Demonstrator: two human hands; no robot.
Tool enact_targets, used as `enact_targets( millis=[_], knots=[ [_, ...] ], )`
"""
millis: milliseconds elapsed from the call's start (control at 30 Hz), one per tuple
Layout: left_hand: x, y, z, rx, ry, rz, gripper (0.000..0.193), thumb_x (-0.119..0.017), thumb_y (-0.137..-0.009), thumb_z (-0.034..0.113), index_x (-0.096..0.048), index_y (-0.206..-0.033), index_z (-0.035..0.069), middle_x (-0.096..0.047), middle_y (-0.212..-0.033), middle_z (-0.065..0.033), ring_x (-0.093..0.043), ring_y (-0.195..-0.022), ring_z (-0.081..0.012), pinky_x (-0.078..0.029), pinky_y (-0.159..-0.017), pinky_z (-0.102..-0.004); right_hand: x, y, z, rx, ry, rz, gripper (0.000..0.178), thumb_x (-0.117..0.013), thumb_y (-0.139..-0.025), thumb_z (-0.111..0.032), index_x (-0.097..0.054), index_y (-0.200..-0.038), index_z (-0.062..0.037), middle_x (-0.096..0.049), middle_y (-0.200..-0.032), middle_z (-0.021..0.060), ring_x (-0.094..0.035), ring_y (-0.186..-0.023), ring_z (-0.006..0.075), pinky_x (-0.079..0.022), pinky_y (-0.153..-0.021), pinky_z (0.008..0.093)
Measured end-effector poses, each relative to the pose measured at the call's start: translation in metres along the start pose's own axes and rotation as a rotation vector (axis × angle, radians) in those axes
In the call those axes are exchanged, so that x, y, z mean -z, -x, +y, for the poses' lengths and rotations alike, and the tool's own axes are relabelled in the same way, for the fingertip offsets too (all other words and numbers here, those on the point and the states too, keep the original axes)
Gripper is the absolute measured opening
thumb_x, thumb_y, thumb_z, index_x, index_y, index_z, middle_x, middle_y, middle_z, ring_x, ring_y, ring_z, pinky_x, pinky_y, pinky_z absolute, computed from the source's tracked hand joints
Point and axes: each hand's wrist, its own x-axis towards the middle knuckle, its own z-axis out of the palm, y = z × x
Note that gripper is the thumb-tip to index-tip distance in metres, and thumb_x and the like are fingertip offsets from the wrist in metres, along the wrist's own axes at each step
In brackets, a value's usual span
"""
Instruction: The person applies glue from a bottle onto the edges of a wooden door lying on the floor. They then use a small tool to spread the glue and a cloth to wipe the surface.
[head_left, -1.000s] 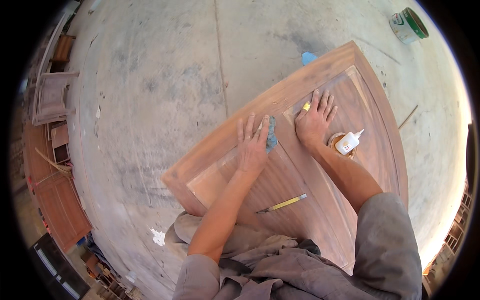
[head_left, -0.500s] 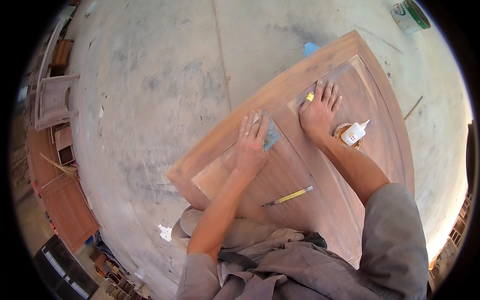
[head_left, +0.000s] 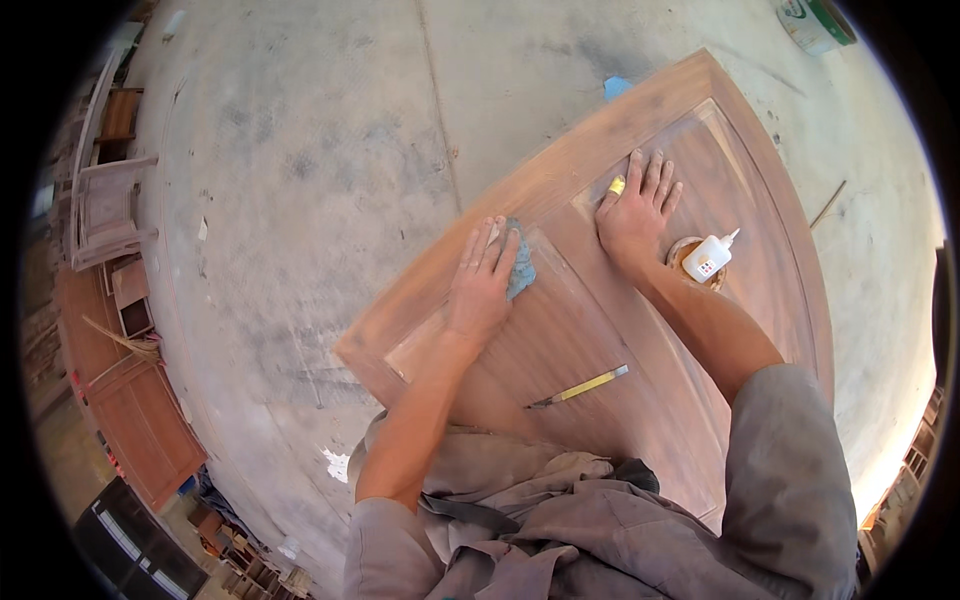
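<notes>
A brown wooden door panel (head_left: 560, 330) with raised frames and a curved edge lies in front of me. My left hand (head_left: 482, 275) presses a worn blue sheet of sandpaper (head_left: 521, 270) against its long upper-left frame piece, the fingers laid over the sheet. Spread flat on the panel farther right is my right hand (head_left: 637, 215), with yellow tape (head_left: 617, 186) round its thumb and nothing held. Beside the right forearm, a white glue bottle (head_left: 709, 258) with a pointed nozzle rests on a round container (head_left: 685, 250). A yellow utility knife or pencil-like tool (head_left: 580, 386) lies nearer me.
Another blue scrap (head_left: 616, 88) shows at the panel's far edge. On the concrete floor (head_left: 310, 170) stand a green-and-white bucket (head_left: 815, 25) at the far right and a thin stick (head_left: 828, 204). Wooden furniture and panels (head_left: 140, 425) line the left side.
My left hand has slid a little to the left along the frame piece, carrying the sandpaper with it. My right hand stays nearly in place.
</notes>
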Motion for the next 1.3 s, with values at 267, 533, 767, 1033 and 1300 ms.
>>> enact_targets(
  millis=[267,533,767,1033,1300],
  knots=[
    [-0.008,-0.016,0.001,-0.016,0.051,0.042,0.068,-0.065,-0.082,-0.004,-0.051,-0.148,0.000,-0.045,-0.159,-0.0217,-0.037,-0.151,-0.0387,-0.031,-0.125,-0.0515,0.003,0.001,-0.004,0.004,0.011,-0.025,0.069,-0.059,-0.096,-0.025,-0.037,-0.158,-0.0060,-0.027,-0.168,0.0232,-0.016,-0.159,0.0401,-0.006,-0.129,0.0576],
    [-0.014,-0.022,0.012,-0.010,0.018,0.072,0.065,-0.061,-0.082,-0.004,-0.053,-0.147,0.001,-0.046,-0.158,-0.0226,-0.037,-0.151,-0.0382,-0.032,-0.125,-0.0503,0.004,0.001,-0.004,0.007,-0.012,-0.030,0.068,-0.057,-0.097,-0.027,-0.036,-0.159,-0.0058,-0.025,-0.169,0.0230,-0.014,-0.159,0.0400,-0.005,-0.129,0.0576],
    [-0.012,-0.024,0.022,0.024,0.013,0.055,0.067,-0.062,-0.081,-0.004,-0.052,-0.148,0.001,-0.047,-0.158,-0.0225,-0.037,-0.152,-0.0376,-0.030,-0.126,-0.0499,0.001,0.001,-0.003,0.005,0.027,-0.031,0.069,-0.058,-0.097,-0.028,-0.036,-0.159,-0.0064,-0.026,-0.169,0.0221,-0.014,-0.160,0.0395,-0.005,-0.129,0.0574],
    [-0.003,0.016,-0.008,0.024,0.020,0.064,0.068,-0.064,-0.081,-0.006,-0.051,-0.148,0.000,-0.041,-0.162,-0.0209,-0.035,-0.152,-0.0395,-0.030,-0.125,-0.0533,0.001,-0.007,-0.003,-0.011,0.008,-0.032,0.070,-0.057,-0.097,-0.028,-0.036,-0.159,-0.0063,-0.025,-0.169,0.0226,-0.013,-0.160,0.0392,-0.003,-0.129,0.0573],
    [-0.015,-0.004,0.011,0.034,0.053,0.105,0.059,-0.060,-0.086,-0.001,-0.053,-0.145,-0.001,-0.048,-0.157,-0.0216,-0.040,-0.150,-0.0383,-0.031,-0.126,-0.0496,-0.001,0.000,0.002,-0.019,0.006,-0.061,0.068,-0.052,-0.100,-0.030,-0.035,-0.160,-0.0067,-0.022,-0.171,0.0208,-0.010,-0.160,0.0385,0.000,-0.129,0.0561]
  ],
)
